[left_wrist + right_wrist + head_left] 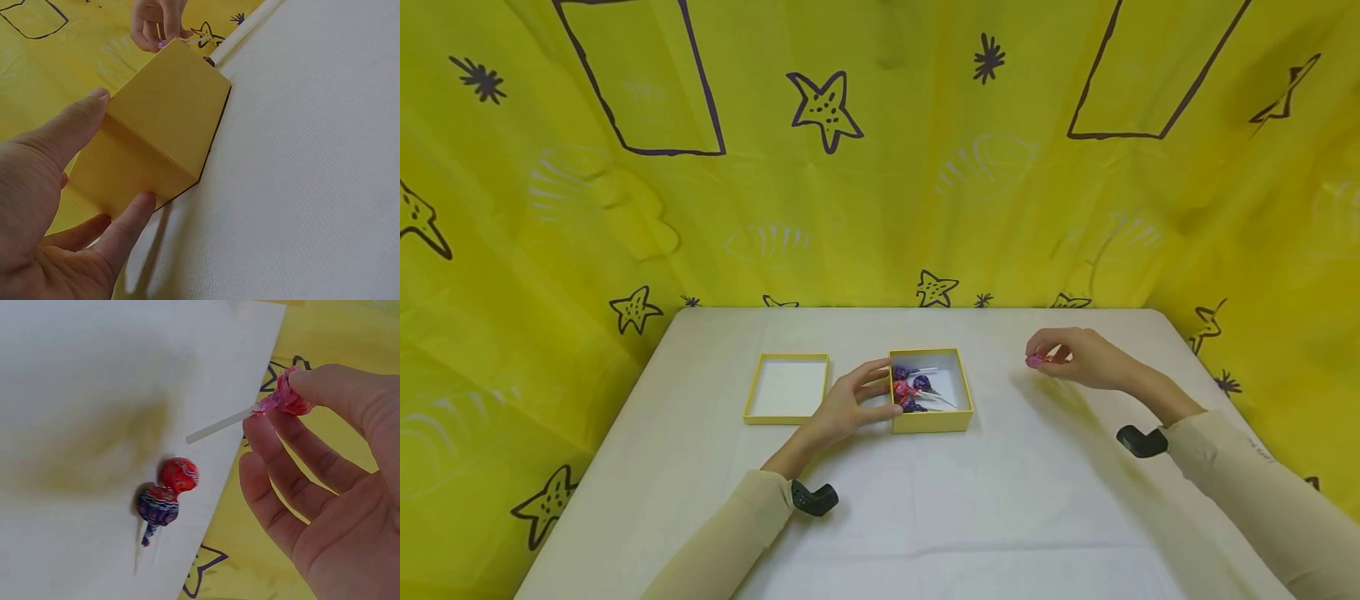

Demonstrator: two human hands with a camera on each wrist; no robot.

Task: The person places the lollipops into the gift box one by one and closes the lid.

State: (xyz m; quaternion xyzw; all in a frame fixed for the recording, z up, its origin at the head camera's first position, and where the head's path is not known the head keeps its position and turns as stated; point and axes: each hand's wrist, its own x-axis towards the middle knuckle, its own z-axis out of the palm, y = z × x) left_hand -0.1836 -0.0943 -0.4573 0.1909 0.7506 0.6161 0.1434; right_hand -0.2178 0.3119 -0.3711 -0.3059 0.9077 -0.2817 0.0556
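My right hand [1082, 357] pinches a pink-wrapped lollipop [292, 394] by its wrapped head, above the table right of the box. The lollipop's white stick points away from the fingers in the right wrist view. On the table below lie a red-wrapped lollipop [179, 475] and a purple-and-red one [157, 506], close together. My left hand [846, 406] rests against the left side of a yellow box [932, 423], thumb and fingers spread over its corner. Inside the box are several purple and red lollipops [904, 388] with white sticks, gathered along its left side.
A shallow yellow-edged lid [786, 420] with a white inside lies left of the box, beside my left hand. The table [925, 500] has a white cloth. A yellow patterned curtain [880, 208] hangs behind it and at both sides.
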